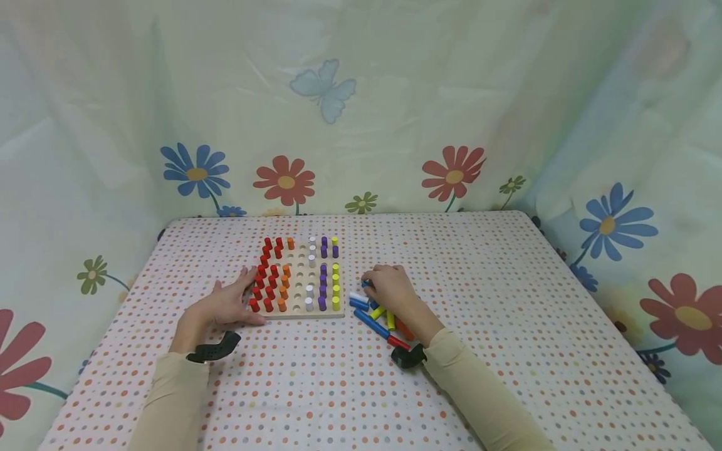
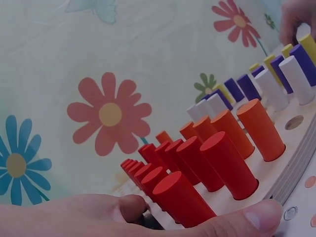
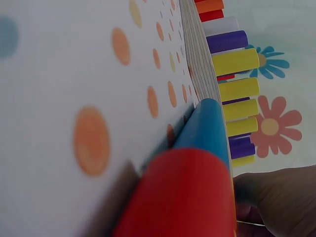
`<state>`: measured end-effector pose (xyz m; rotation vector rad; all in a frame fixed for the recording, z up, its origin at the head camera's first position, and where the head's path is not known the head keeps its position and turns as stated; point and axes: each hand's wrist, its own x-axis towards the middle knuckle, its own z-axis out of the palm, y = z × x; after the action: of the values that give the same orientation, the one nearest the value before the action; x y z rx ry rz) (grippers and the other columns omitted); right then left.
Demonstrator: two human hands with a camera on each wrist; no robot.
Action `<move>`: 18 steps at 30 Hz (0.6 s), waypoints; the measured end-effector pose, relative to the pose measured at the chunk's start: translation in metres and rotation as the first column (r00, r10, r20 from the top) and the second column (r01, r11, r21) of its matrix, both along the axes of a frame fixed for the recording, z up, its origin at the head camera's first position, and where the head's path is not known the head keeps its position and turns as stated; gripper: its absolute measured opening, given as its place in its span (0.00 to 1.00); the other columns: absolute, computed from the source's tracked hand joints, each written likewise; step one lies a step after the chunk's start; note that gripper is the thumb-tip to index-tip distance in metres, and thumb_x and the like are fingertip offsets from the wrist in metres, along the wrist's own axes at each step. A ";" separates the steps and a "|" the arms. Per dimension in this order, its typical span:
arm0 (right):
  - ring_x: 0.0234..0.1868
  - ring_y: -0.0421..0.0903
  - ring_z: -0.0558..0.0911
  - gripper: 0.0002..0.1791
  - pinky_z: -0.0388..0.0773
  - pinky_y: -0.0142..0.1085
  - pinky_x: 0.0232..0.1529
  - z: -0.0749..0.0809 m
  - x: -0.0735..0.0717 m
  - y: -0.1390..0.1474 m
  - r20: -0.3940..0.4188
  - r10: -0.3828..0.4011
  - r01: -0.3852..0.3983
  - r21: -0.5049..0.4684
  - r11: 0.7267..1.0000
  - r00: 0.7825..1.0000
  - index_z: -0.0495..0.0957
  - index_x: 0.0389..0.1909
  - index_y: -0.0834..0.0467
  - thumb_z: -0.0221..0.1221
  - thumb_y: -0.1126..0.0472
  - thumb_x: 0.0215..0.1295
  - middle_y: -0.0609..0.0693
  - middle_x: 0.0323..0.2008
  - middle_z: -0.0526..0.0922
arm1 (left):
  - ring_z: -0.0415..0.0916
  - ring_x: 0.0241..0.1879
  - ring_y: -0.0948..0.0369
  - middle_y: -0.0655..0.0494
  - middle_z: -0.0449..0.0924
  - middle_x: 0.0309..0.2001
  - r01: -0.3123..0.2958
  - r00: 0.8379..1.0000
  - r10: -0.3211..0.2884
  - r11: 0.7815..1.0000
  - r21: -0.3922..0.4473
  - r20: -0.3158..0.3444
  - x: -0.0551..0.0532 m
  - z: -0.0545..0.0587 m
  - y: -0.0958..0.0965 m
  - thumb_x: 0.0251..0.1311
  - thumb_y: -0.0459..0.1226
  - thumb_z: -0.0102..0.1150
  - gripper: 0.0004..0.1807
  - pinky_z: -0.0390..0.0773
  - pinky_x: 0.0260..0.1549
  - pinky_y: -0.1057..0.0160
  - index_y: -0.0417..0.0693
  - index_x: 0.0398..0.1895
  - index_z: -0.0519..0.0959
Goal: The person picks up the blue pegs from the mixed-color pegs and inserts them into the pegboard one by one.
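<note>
A wooden pegboard stands left of centre on the table, with red pegs, orange pegs, white pegs, purple pegs and yellow pegs upright in it. Some holes between the orange and white columns are bare. My left hand spans the board's near left corner, thumb along the front edge and fingers at the left side. Right of the board, my right hand pinches a blue peg at its fingertips, above a loose pile.
Loose pegs lie under and before the right hand: a white peg, a long blue peg, a yellow peg, an orange peg and a red peg. A dotted cloth covers the table; flowered curtain surrounds it.
</note>
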<state>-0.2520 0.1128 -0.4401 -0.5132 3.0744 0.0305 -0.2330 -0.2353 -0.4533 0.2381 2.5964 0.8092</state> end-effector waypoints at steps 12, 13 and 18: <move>0.34 0.41 0.77 0.13 0.71 0.44 0.49 0.001 -0.006 0.004 -0.041 -0.053 0.047 -0.136 0.990 0.998 0.76 0.43 0.49 0.58 0.50 0.58 0.43 0.34 0.80 | 0.28 0.71 0.47 0.44 0.30 0.72 0.014 0.999 -0.015 0.999 -0.053 -0.035 -0.002 0.000 0.001 0.26 0.65 0.67 0.70 0.21 0.59 0.34 0.55 0.71 0.35; 0.33 0.41 0.77 0.13 0.73 0.41 0.47 0.000 -0.006 0.005 -0.034 -0.061 0.054 -0.169 0.984 0.998 0.76 0.42 0.49 0.58 0.50 0.58 0.43 0.34 0.80 | 0.29 0.71 0.47 0.44 0.30 0.72 0.015 0.999 -0.018 0.998 -0.063 -0.038 -0.002 0.000 0.001 0.26 0.65 0.67 0.70 0.22 0.59 0.34 0.55 0.71 0.35; 0.33 0.40 0.78 0.12 0.77 0.32 0.32 0.002 -0.010 0.010 0.006 -0.094 0.090 -0.356 0.930 0.996 0.75 0.42 0.52 0.60 0.55 0.57 0.45 0.35 0.80 | 0.30 0.71 0.48 0.45 0.30 0.72 0.017 0.999 -0.019 0.998 -0.055 -0.048 -0.003 -0.002 0.000 0.26 0.65 0.67 0.70 0.23 0.60 0.35 0.56 0.71 0.35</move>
<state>-0.2616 0.1232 -0.4380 -0.3757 3.1191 -0.5378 -0.2356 -0.2358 -0.4551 0.2679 2.6536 0.7333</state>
